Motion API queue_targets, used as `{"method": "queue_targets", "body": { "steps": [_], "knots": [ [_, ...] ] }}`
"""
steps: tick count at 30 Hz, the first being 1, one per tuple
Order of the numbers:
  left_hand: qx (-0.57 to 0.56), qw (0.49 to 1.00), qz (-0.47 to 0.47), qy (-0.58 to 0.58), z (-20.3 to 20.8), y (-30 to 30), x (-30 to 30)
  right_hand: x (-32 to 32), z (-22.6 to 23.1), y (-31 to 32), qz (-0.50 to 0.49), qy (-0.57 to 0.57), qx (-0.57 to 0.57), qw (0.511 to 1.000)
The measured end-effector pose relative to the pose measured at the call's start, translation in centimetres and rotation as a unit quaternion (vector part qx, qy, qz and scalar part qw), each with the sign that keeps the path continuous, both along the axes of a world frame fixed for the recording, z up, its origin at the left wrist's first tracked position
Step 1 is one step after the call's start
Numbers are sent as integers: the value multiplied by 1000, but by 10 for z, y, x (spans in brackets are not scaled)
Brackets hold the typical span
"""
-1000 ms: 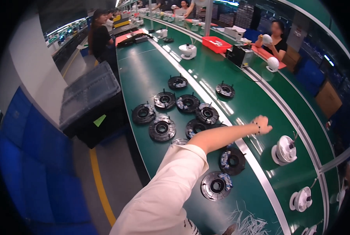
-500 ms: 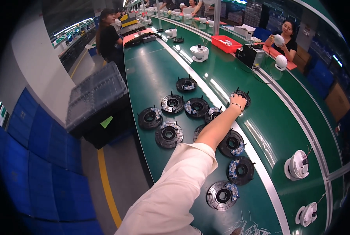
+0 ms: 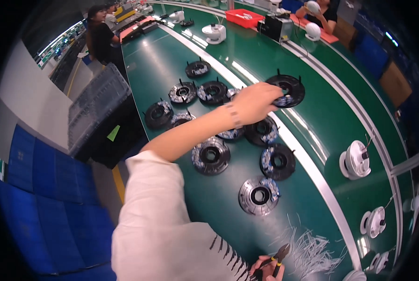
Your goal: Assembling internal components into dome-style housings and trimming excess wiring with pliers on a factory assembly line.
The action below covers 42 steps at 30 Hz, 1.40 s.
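My left hand (image 3: 255,104) reaches across the green table, its fingers closed on the near edge of a black round base (image 3: 293,86) with upright pegs and a small circuit board. That base is tilted over the white strip and the green belt beyond. Low in the view, my right hand (image 3: 265,268) is wrapped round cutting pliers (image 3: 281,255) with yellow and black handles, jaws pointing up. A loose pile of thin clear plastic offcuts (image 3: 315,253) lies beside the pliers. Nearest to my hands are a silver-grey round base (image 3: 260,195) and a black one (image 3: 278,162).
More round bases, such as one at the left (image 3: 158,114), lie under and behind my left forearm. White appliance units (image 3: 358,159) stand along the belt's right side. A red bin (image 3: 244,18) and a black metal box (image 3: 275,28) stand farther off. Co-workers (image 3: 101,37) are nearby.
My left hand has brought the round base nearer, lifting it off the belt. The view has shifted, and my right hand with the pliers has come into sight at the bottom.
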State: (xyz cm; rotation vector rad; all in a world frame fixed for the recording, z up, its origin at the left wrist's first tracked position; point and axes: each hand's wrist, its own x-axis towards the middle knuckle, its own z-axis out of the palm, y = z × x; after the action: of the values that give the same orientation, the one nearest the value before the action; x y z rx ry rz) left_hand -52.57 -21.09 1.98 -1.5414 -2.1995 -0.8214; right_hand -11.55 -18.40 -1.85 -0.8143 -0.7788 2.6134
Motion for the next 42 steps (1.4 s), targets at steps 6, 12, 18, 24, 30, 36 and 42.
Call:
{"method": "queue_targets", "body": {
  "steps": [6,12,18,24,30,36,42],
  "knots": [
    [-96,984,55,-138,20,-149,93,-2,-3,0,39,-2,-1,999],
    [-291,920,64,-256,2,-179,156,12,-60,32,182,124,142,965],
    [-295,917,174,-206,1,-201,167,3,-54,27,273,129,167,939],
    [-233,944,1,-235,7,-160,169,19,-50,30,162,91,159,970],
    [-268,948,-49,-167,-47,-125,180,6,-71,43,195,107,485,845],
    [-267,955,-119,-47,-73,-111,155,34,-73,9,126,-19,620,774],
    [-256,957,-81,-111,-65,-90,155,17,-88,-14,98,-148,749,639]
  ]
}}
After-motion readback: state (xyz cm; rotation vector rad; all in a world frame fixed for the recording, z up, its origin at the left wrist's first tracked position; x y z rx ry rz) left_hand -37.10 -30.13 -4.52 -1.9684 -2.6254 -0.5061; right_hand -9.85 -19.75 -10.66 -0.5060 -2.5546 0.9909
